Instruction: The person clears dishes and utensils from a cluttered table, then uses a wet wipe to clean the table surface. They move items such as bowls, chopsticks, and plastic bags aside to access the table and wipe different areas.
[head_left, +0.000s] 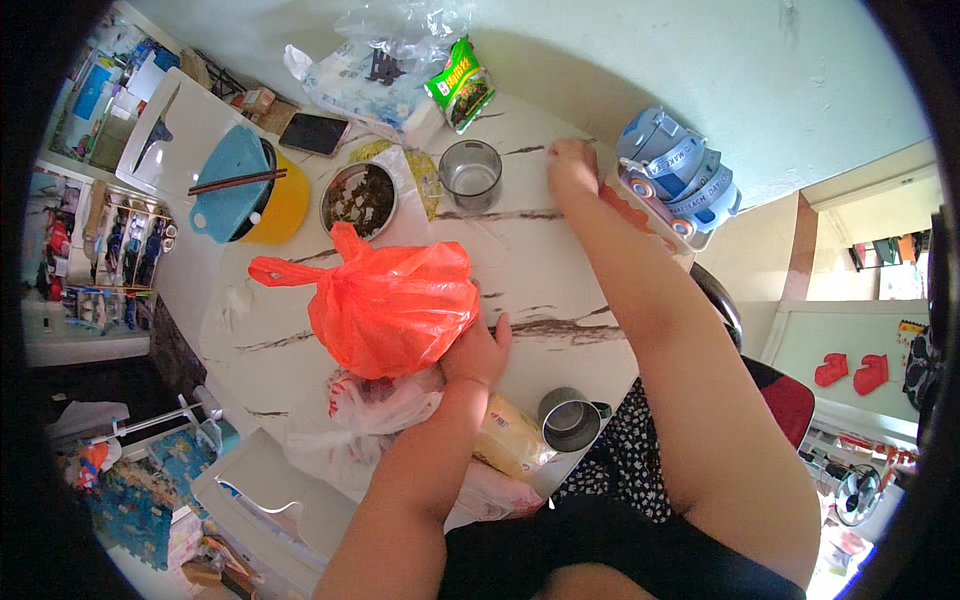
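Note:
My left hand (480, 349) is at the near right side of a knotted red plastic bag (394, 307), its fingers partly hidden by the bag and the thumb apart. Beyond and to the right, my right hand (573, 166) rests with curled fingers near the wall side of the marble-patterned table (540, 277). It is beside a red item (626, 206) that my forearm partly covers; whether it holds anything cannot be seen. A clear glass mug (471, 176) stands left of that hand. Left of the mug is a metal bowl of dark food (360, 201).
Chopsticks (238, 181) lie on a blue lid over a yellow container (289, 199). A phone (313, 134), a green food packet (463, 85) and a tissue pack lie at the back. Blue toy-like items (679, 172) stand right. Nearer are a metal cup (570, 420), yellow packet (512, 439) and clear bags.

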